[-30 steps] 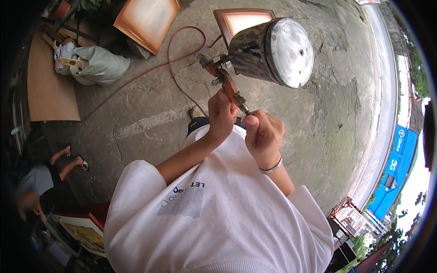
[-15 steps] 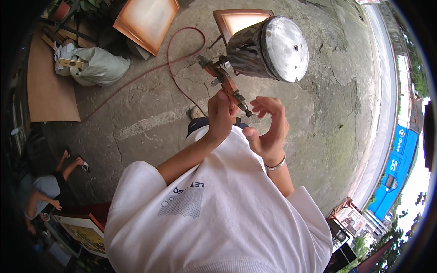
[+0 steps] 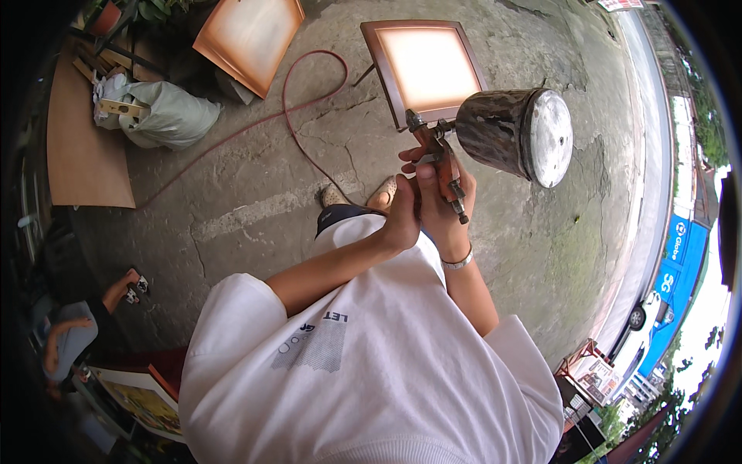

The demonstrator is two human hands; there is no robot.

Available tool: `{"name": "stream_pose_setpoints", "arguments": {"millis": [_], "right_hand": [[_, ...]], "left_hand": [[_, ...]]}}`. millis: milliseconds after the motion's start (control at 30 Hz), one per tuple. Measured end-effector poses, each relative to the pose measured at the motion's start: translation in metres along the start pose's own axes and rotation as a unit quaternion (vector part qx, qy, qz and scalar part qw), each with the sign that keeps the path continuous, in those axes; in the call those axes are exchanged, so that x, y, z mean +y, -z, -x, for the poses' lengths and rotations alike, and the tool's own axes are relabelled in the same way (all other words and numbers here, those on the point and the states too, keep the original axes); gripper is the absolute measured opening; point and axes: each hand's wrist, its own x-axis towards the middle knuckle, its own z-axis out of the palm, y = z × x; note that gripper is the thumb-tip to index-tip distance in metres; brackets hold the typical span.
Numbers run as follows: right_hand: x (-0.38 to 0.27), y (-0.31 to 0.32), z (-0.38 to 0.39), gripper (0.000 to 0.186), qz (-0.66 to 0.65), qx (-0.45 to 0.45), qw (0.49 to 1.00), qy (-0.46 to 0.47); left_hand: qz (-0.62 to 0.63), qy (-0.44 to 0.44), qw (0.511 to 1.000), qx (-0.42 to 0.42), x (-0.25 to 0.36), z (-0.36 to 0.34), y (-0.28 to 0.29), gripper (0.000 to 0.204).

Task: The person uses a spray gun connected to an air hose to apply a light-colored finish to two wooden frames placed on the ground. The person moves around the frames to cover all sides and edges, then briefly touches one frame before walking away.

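Presently, find spray gun (image 3: 448,176) at one o'clock, clasped in right hand (image 3: 442,226) beside left hand (image 3: 402,216) of indeterminable grip, with cup (image 3: 498,131) fitted at two o'clock, and judge hose (image 3: 285,114) at eleven o'clock apparently yet to be coupled.

Pale stuffed sack (image 3: 182,116) by a brown board (image 3: 86,155), white car (image 3: 632,348) near blue wall (image 3: 688,259), perhaps a framed picture (image 3: 143,404)

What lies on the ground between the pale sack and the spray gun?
In the head view, a thin red hose loops across the cracked concrete floor between the sack and the held spray gun.
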Motion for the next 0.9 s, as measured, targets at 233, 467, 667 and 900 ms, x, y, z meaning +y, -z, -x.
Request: {"name": "stream_pose_setpoints", "arguments": {"millis": [233, 467, 667, 900], "right_hand": [[0.008, 0.014, 0.010, 0.013, 0.093, 0.014, 0.995, 0.034], [0.002, 0.021, 0.016, 0.018, 0.080, 0.037, 0.994, 0.068], [-0.011, 0.037, 0.006, 0.028, -0.018, 0.074, 0.997, -0.029], [-0.011, 0.052, 0.008, 0.030, -0.007, 0.033, 0.998, 0.047]], "left_hand": [[0.013, -0.023, 0.999, 0.023, -0.015, 0.006, -0.010, 0.077], [-0.075, 0.045, 0.996, -0.015, -0.010, 0.007, -0.014, 0.068], [-0.455, -0.012, 0.890, 0.036, 0.044, -0.008, -0.008, 0.039], [-0.633, -0.498, 0.547, -0.226, 0.096, -0.032, -0.063, 0.012]]}}
